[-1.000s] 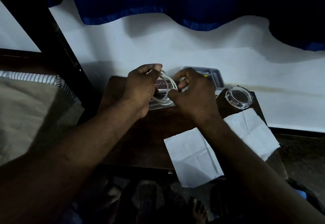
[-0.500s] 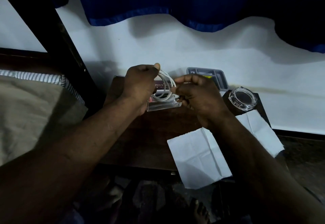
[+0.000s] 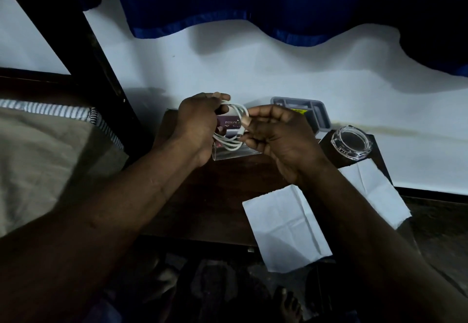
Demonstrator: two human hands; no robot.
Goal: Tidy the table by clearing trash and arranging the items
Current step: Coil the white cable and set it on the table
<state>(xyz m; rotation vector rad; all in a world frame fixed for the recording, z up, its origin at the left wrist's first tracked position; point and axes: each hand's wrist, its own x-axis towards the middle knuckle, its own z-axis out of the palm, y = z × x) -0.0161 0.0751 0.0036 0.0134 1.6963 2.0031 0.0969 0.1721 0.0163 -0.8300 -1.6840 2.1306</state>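
A white cable (image 3: 234, 142) is wound in loops above the small dark wooden table (image 3: 215, 196). My left hand (image 3: 197, 122) grips the coil from the left. My right hand (image 3: 276, 132) pinches the cable's end at the coil's right side. Below the hands lies a clear plastic packet (image 3: 228, 154) with a purple label. A white paper napkin (image 3: 286, 226) lies unfolded at the table's front right, partly under my right forearm, hanging over the edge.
A clear glass ashtray (image 3: 352, 142) stands at the table's back right corner. A grey compartment tray (image 3: 317, 111) leans by the white wall behind. A bed with a beige pillow (image 3: 45, 165) is on the left. Bare feet show below the table.
My right hand has shifted slightly along the coil's right side, fingers more curled, while my left hand keeps its hold on the loops. The view has shifted a little.
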